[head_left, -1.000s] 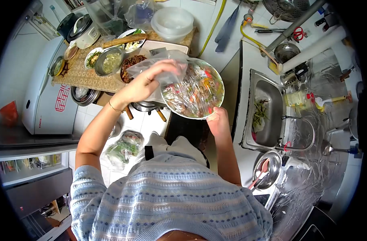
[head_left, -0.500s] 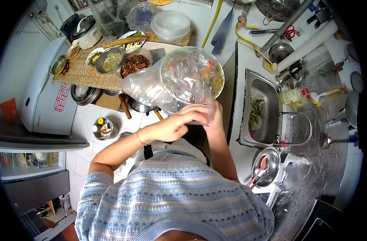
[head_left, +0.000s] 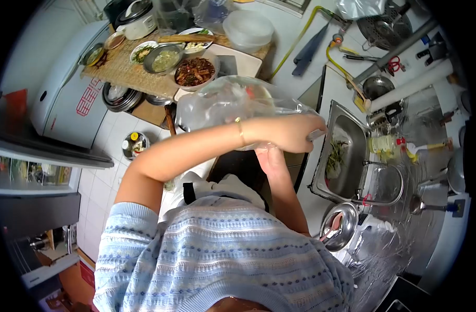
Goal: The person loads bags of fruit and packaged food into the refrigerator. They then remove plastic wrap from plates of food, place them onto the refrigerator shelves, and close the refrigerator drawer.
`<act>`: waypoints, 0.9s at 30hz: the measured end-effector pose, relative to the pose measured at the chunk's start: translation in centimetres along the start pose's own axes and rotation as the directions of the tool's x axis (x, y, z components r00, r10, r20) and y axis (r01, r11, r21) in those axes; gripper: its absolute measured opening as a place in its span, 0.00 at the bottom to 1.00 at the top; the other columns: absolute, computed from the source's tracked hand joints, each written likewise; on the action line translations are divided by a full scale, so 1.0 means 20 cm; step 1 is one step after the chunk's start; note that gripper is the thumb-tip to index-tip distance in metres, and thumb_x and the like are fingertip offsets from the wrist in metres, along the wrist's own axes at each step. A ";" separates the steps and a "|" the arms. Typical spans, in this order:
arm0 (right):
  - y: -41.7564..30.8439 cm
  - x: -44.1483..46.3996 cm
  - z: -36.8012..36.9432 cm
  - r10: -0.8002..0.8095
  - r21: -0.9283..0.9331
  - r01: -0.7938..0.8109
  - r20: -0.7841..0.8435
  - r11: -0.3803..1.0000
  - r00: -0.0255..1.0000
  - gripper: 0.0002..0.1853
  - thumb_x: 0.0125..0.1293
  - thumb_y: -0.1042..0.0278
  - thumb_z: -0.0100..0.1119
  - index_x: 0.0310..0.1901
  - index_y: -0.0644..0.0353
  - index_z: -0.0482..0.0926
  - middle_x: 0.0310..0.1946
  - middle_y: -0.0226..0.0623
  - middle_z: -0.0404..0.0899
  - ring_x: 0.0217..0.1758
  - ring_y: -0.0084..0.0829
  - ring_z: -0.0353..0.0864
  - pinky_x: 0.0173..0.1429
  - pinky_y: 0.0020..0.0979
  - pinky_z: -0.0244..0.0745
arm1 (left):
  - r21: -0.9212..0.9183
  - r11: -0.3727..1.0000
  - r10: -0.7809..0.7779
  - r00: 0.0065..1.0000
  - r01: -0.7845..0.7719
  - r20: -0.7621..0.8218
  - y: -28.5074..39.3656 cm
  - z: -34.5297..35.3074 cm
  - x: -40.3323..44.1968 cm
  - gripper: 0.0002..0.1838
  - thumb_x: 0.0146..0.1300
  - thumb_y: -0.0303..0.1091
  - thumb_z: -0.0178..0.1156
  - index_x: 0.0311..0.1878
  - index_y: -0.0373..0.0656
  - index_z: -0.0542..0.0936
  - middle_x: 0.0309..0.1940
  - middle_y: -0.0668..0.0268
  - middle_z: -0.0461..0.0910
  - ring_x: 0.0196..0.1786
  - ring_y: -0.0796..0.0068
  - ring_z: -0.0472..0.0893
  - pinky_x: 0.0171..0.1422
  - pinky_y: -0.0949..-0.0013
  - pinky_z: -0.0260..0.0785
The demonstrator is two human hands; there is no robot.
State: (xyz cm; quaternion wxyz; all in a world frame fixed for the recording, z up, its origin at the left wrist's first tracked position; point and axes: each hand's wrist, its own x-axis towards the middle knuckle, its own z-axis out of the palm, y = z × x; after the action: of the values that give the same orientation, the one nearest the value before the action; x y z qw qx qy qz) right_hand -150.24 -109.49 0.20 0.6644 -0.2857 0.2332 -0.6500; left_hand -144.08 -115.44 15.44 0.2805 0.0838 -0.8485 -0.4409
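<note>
Head view, looking down past my striped top: my left hand [head_left: 304, 133] is clenched on a clear plastic bag [head_left: 206, 106], pulling its edge out towards the sink side, with my forearm crossing over the near part of the bag. My right hand [head_left: 271, 160] is just below, at the near edge of the bag; its fingertips are hidden behind my left wrist, so I can't tell what it grips. A plate [head_left: 256, 92] shows blurrily through the plastic, with a bit of red food on it, in front of me and beside the near edge of the desk [head_left: 118, 65].

On the desk, a bowl of dark red-brown food [head_left: 194, 72] sits nearest the bag, next to a metal bowl of pale green bits [head_left: 165, 60] and a small dish [head_left: 143, 52]. Behind them are a rice cooker [head_left: 139, 23] and clear plastic bowls [head_left: 248, 28].

To my right, greens [head_left: 335, 157] lie in the sink [head_left: 351, 136], with a red-capped bottle [head_left: 382, 144] beyond it; its label is too small to read. To my left, large red characters [head_left: 89, 98] mark the white appliance [head_left: 66, 93], too stylised for me to read surely.
</note>
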 end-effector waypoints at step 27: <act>0.99 -0.19 1.18 0.647 -0.108 -0.638 0.157 0.762 0.746 0.04 0.48 0.74 0.52 0.28 0.63 0.72 0.24 0.34 0.71 0.31 0.30 0.71 0.44 0.29 0.69 | -0.751 0.290 -0.957 0.199 0.593 -0.212 0.50 -1.03 -2.75 0.53 0.49 0.78 0.38 0.63 0.35 0.62 0.62 0.53 0.62 0.65 0.66 0.61 0.66 0.56 0.54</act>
State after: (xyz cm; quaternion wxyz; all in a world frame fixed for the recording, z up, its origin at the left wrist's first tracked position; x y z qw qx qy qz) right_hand -119.80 -104.13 3.67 0.8591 -0.2628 0.2698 -0.3466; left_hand -86.21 -102.51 10.65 0.2807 0.5888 -0.3591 -0.6675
